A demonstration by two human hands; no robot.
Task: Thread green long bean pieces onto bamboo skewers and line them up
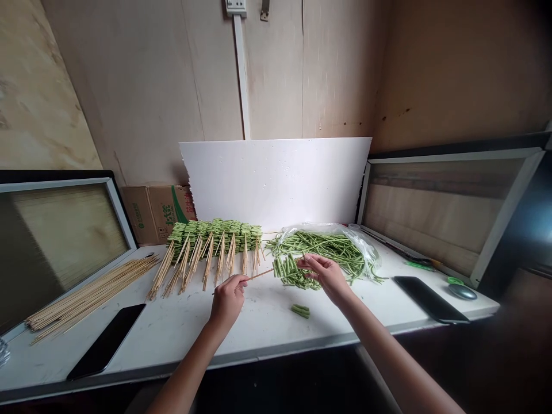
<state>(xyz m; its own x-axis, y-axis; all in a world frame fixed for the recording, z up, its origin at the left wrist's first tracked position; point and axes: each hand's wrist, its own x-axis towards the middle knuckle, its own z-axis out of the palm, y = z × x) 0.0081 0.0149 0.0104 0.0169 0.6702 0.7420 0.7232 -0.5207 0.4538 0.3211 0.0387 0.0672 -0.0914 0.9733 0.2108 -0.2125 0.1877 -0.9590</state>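
My left hand [228,299] is closed around a thin bamboo skewer [257,276] that points right toward a small heap of cut green bean pieces [290,271]. My right hand [324,272] hovers over that heap, its fingers pinched on a bean piece at the heap's right side. Behind it, long green beans [332,247] lie on a clear plastic bag. Rows of finished bean skewers [211,241] are stacked to the left of the heap. Two or three loose bean pieces [301,311] lie nearer the table's front edge.
A bundle of bare skewers [90,296] lies at the far left. A black phone [107,340] sits front left and another [429,299] at the right. A white foam board [276,181] leans on the wall beside a cardboard box [153,211]. Green-handled scissors [420,263] lie far right.
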